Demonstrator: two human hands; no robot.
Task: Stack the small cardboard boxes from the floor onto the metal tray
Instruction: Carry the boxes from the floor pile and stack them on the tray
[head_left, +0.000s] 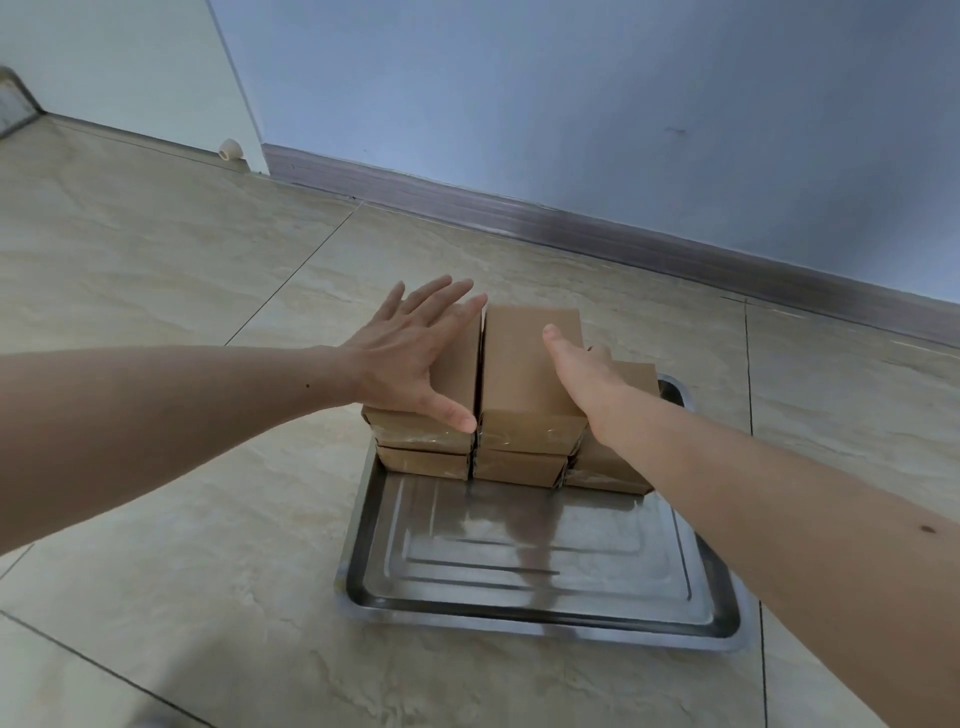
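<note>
Hands, left and right, flat on boxes stacked on tray.

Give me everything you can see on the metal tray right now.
The metal tray is a shiny, rectangular, stainless-looking pan with a raised rim, rounded corners and stepped ridges pressed into its base. It lies flat on the tiled floor near the wall. Small cardboard boxes fill its far end, two layers at left and middle, one showing at right. Its near part is bare and reflects the arms. Neither hand touches it.
</note>
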